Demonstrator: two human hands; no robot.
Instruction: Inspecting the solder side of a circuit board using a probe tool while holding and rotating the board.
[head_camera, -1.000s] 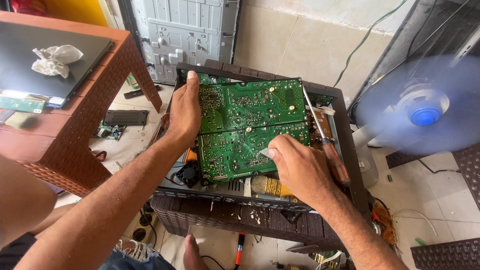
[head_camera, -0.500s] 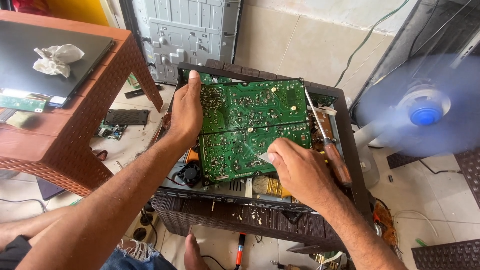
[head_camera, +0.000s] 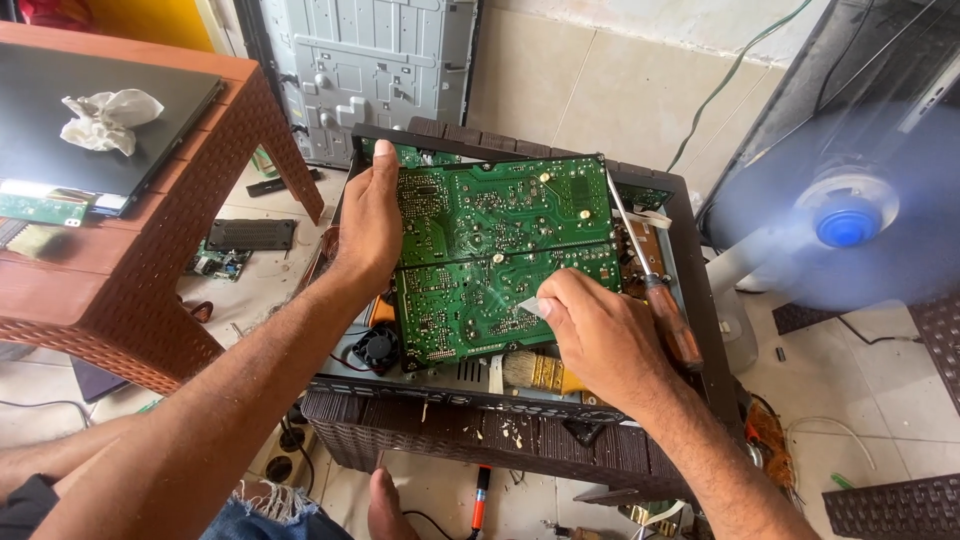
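Note:
A green circuit board (head_camera: 500, 250) lies solder side up over an opened black device chassis (head_camera: 690, 260) on a dark woven stool. My left hand (head_camera: 368, 225) grips the board's left edge, thumb on top. My right hand (head_camera: 600, 335) presses a small pale piece (head_camera: 530, 305) between its fingertips against the board's lower right area. A screwdriver with a brown handle (head_camera: 668, 315) lies along the board's right edge, beside my right hand. A paintbrush (head_camera: 535, 372) rests below the board, partly under my right hand.
A running fan (head_camera: 845, 220) spins at the right. A brown woven table (head_camera: 130, 300) at the left carries a black laptop with a crumpled tissue (head_camera: 108, 118). A grey metal panel (head_camera: 370, 60) leans against the wall behind. Loose parts and cables lie on the floor.
My right hand has shifted slightly left across the board's lower part. My left hand keeps its hold on the left edge.

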